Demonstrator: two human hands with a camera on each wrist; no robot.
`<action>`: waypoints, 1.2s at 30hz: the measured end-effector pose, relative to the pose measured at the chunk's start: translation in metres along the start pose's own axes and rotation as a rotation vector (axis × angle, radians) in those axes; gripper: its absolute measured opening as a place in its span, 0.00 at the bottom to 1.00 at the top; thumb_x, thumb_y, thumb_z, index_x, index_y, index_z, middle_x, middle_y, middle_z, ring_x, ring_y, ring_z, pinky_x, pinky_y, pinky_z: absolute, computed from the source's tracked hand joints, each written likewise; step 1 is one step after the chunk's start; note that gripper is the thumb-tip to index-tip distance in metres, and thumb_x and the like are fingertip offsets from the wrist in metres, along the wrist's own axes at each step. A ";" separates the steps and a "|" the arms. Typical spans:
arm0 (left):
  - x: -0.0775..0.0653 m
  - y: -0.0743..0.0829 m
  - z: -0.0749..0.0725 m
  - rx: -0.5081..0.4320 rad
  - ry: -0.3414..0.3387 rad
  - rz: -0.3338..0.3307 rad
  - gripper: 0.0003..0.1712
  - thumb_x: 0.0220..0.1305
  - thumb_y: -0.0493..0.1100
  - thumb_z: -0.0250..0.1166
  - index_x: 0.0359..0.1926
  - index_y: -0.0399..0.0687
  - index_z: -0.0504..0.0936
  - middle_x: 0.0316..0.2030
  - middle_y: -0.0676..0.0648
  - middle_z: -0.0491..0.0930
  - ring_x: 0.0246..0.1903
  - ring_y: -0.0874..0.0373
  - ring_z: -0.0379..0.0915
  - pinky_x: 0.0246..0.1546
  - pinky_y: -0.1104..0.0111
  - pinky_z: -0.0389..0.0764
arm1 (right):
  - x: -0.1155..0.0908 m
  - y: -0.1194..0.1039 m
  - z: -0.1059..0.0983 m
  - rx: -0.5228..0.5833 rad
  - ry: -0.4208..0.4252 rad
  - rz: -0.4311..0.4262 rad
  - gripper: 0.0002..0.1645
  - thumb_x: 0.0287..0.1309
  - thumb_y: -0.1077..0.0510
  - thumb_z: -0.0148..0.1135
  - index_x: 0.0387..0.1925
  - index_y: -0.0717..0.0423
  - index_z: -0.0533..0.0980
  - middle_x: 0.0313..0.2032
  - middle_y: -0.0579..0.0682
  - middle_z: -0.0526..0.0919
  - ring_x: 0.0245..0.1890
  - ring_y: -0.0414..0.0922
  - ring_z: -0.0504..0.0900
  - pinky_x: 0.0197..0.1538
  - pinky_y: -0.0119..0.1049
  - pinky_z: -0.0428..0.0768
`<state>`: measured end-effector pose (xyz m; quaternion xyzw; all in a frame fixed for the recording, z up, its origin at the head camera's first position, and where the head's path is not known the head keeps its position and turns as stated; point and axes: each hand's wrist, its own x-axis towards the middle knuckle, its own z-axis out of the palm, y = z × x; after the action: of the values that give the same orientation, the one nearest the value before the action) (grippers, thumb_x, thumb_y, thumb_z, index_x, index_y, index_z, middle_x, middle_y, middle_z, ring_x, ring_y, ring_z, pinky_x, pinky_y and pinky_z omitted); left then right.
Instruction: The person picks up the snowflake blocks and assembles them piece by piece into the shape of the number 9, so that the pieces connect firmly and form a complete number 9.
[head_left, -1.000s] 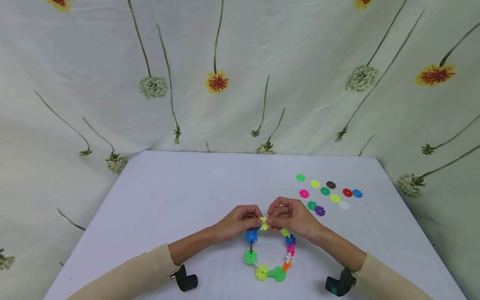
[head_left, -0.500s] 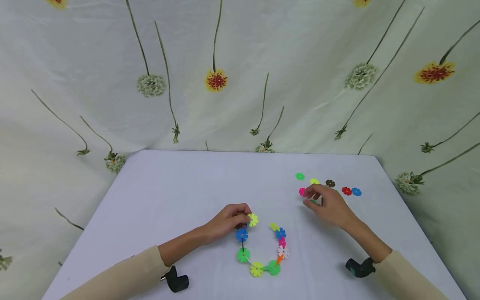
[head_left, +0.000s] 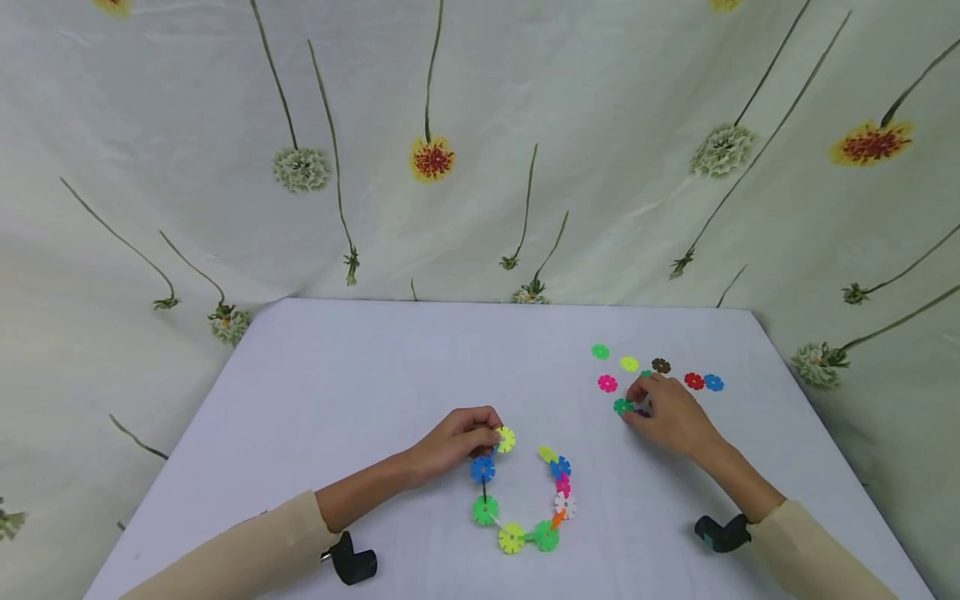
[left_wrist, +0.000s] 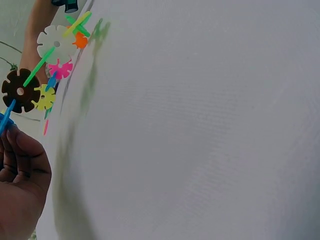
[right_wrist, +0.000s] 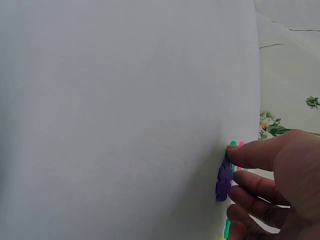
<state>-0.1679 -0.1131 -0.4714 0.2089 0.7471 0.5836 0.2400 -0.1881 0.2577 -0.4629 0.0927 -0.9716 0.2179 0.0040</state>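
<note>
The right hand (head_left: 672, 417), at the chain together with the left hand 1.0 s ago, is now lowered over the loose notched discs on the far right of the table (head_left: 375, 358). The pink disc (head_left: 607, 383), partly covered 0.5 s ago, is fully exposed. The left hand (head_left: 453, 442) remains pinching the yellow end disc (head_left: 506, 439) of the flower-disc chain (head_left: 547, 536), which lies as an incomplete ring before the person.

The right thumb and fingertips surround the purple disc (right_wrist: 224, 182); whether they grip it cannot be determined. A green disc (head_left: 622, 406) lies beside the thumb. A second green disc (head_left: 647, 375) is partly hidden by the fingers. The left wrist view cuts off the blue disc (left_wrist: 6, 120) at its edge.

The table is covered in plain white; a floral-print cloth (head_left: 600, 100) hangs behind it.
</note>
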 end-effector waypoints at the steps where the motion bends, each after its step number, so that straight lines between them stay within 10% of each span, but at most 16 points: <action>1: 0.000 0.000 0.000 -0.002 0.001 -0.004 0.10 0.75 0.39 0.57 0.45 0.34 0.78 0.31 0.53 0.72 0.33 0.62 0.69 0.38 0.74 0.73 | 0.000 0.000 0.000 0.006 -0.004 0.005 0.18 0.58 0.56 0.79 0.46 0.58 0.82 0.42 0.54 0.85 0.45 0.51 0.82 0.48 0.50 0.86; 17: -0.003 0.000 -0.002 -0.006 0.015 -0.003 0.11 0.75 0.40 0.57 0.45 0.33 0.78 0.31 0.52 0.72 0.34 0.62 0.69 0.38 0.73 0.72 | 0.004 -0.005 0.007 0.116 0.043 -0.094 0.13 0.63 0.64 0.74 0.46 0.53 0.80 0.39 0.49 0.89 0.40 0.45 0.85 0.44 0.36 0.85; 36: -0.003 0.003 0.000 0.002 0.015 0.004 0.11 0.75 0.39 0.55 0.43 0.33 0.77 0.29 0.52 0.69 0.31 0.63 0.66 0.36 0.74 0.69 | -0.003 -0.068 0.034 0.426 -0.055 -0.222 0.11 0.65 0.61 0.75 0.46 0.47 0.84 0.40 0.42 0.91 0.41 0.37 0.88 0.49 0.29 0.86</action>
<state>-0.1653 -0.1141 -0.4678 0.2063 0.7491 0.5847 0.2332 -0.1720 0.1836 -0.4650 0.2034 -0.8874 0.4133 -0.0183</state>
